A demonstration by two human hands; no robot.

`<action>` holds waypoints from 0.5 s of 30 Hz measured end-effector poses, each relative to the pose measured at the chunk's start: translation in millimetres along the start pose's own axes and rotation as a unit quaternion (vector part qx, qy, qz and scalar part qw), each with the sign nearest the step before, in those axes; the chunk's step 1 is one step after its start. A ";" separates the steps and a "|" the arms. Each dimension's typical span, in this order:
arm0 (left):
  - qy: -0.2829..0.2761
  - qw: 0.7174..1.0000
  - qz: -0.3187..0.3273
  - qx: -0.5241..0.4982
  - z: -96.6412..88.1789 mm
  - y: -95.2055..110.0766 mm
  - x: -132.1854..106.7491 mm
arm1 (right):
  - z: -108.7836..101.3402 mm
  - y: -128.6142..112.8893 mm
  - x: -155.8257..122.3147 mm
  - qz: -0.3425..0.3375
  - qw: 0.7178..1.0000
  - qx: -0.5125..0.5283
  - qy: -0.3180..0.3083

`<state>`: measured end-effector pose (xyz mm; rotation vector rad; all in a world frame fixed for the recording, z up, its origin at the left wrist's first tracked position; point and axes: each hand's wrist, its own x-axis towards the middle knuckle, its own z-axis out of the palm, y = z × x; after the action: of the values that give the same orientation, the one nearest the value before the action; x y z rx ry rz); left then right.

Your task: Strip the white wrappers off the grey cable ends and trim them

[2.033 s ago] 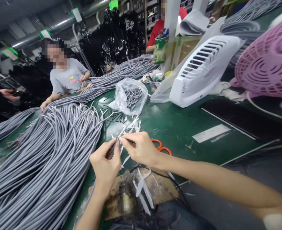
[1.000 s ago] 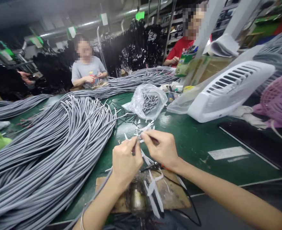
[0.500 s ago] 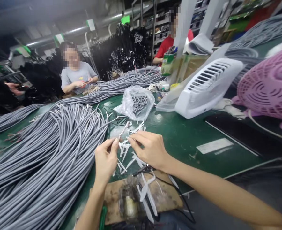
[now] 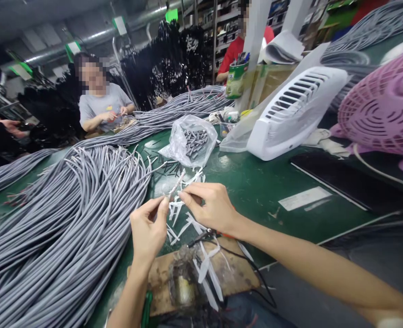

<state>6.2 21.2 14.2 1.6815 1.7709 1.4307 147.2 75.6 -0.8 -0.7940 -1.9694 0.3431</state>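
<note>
My left hand (image 4: 149,227) pinches a thin cable end (image 4: 177,182) between thumb and fingertips. The stripped, whitish tip of this cable end points up and away from me. Just to its right, my right hand (image 4: 212,206) has thumb and forefinger closed together close to the cable end. Whatever lies between those fingertips is too small to make out. White strips (image 4: 176,210) lie scattered on the green table below both hands. Left of my left hand spreads a large bundle of grey cables (image 4: 74,214).
Beyond my hands sits a clear plastic bag (image 4: 191,141) of short grey pieces. A wooden board (image 4: 235,273) is near me. To the right stand a white fan (image 4: 290,118) and a pink fan (image 4: 382,114). A co-worker (image 4: 102,102) sits across the table.
The view has shifted slightly. My left hand still holds the cable end, and my right fingers stay closed close beside it, with only a small change in position.
</note>
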 end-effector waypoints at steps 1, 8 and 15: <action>0.000 1.000 -0.001 0.001 0.1 -0.1 -0.3 | -0.1 0.3 0.1 0.002 1.000 -0.003 0.000; 0.002 1.000 0.007 0.007 1.5 -0.1 -1.5 | -0.4 0.2 -0.6 -0.004 1.000 0.006 -0.009; 0.008 1.000 0.020 0.019 1.8 0.8 -2.6 | -2.5 0.4 1.0 0.019 0.999 0.025 -0.016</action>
<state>8.7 19.5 13.0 1.7373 1.7942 1.4402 149.1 76.3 0.9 -0.7987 -1.9699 0.4288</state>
